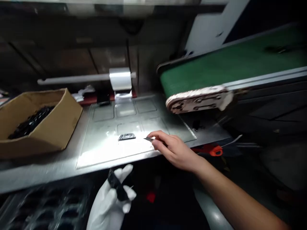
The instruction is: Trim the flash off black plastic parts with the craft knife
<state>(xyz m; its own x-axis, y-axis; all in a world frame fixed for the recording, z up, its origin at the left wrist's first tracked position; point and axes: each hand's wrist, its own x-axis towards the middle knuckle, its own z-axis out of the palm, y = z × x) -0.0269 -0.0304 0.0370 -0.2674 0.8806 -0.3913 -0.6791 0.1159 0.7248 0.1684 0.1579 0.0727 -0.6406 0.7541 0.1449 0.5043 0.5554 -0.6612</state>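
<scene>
My left hand (111, 198), in a white glove, is below the front edge of the bench with its fingers closed round a black part (117, 185). Bare and ungloved, my right hand (171, 148) pinches a small dark pointed blade-like piece (149, 139) over the bright front part of a clear mat (105, 129). Just left of its tip, a small dark and silvery rectangular piece (127, 137) lies on the mat.
A cardboard box (55, 121) of black parts stands left. Behind the mat is a white roll (120, 79) on a rod. A green conveyor (216, 67) juts in from the right. An orange-handled object (216, 151) lies near the right edge; a clear tray (48, 207) is lower left.
</scene>
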